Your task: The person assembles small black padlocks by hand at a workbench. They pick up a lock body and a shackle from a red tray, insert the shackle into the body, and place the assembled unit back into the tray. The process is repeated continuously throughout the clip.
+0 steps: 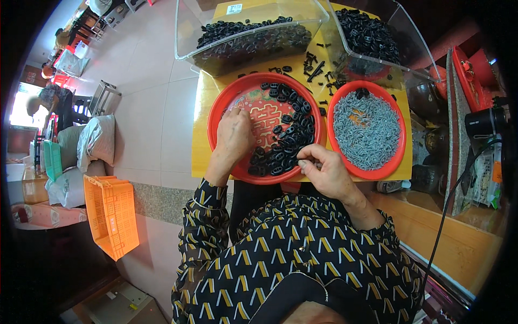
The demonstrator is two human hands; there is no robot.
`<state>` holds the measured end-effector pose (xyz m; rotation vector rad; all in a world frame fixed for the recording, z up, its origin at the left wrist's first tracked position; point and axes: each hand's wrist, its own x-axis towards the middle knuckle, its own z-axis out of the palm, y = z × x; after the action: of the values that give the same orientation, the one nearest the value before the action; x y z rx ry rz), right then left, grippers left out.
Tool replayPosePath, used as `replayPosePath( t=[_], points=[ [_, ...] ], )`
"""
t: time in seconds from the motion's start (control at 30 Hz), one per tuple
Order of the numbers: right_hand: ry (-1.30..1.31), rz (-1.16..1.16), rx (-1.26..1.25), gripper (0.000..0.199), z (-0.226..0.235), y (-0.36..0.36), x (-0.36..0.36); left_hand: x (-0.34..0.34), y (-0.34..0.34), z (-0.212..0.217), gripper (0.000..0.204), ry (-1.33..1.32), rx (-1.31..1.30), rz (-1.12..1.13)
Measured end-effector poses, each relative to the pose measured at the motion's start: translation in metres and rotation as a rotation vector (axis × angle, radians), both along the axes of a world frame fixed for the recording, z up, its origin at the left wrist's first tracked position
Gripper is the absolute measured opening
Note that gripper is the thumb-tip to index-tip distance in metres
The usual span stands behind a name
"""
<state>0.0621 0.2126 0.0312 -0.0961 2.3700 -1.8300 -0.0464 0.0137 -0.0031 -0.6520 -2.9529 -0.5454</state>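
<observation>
A round red tray (215,105) with a gold pattern holds many small black oval plastic parts (291,135), heaped along its right and lower side. My left hand (235,129) is over the tray's left part, its fingers curled in; what they hold, if anything, is hidden. At the tray's lower right rim, my right hand (326,170) pinches with thumb and forefinger beside the black parts. Whatever is in that pinch is too small to make out. Just right of the tray, a smaller red dish (400,154) is filled with grey metal screws (367,132).
Two clear plastic bins (251,40) (372,38) of black parts stand at the far side of the yellow table (202,156). Loose black pieces (315,67) lie between them and the tray. An orange crate (111,216) sits on the floor at left. Another person (54,102) bends over farther back.
</observation>
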Motion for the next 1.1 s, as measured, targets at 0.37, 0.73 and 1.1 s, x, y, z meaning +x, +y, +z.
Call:
replayPosePath(
  t=[0.37, 0.73, 1.1],
  points=[
    [0.032, 0.015, -0.15, 0.008, -0.008, -0.023, -0.032, 0.021, -0.003, 0.021, 0.007, -0.408, 1.108, 0.171],
    [-0.056, 0.123, -0.334, 0.009, 0.004, -0.067, -0.069, 0.04, -0.012, 0.013, 0.01, -0.616, 1.705, 0.075],
    [0.397, -0.044, 0.092, 0.006, -0.003, -0.077, -0.071, 0.039, -0.011, 0.009, 0.006, -0.673, 1.635, 0.259]
  ],
)
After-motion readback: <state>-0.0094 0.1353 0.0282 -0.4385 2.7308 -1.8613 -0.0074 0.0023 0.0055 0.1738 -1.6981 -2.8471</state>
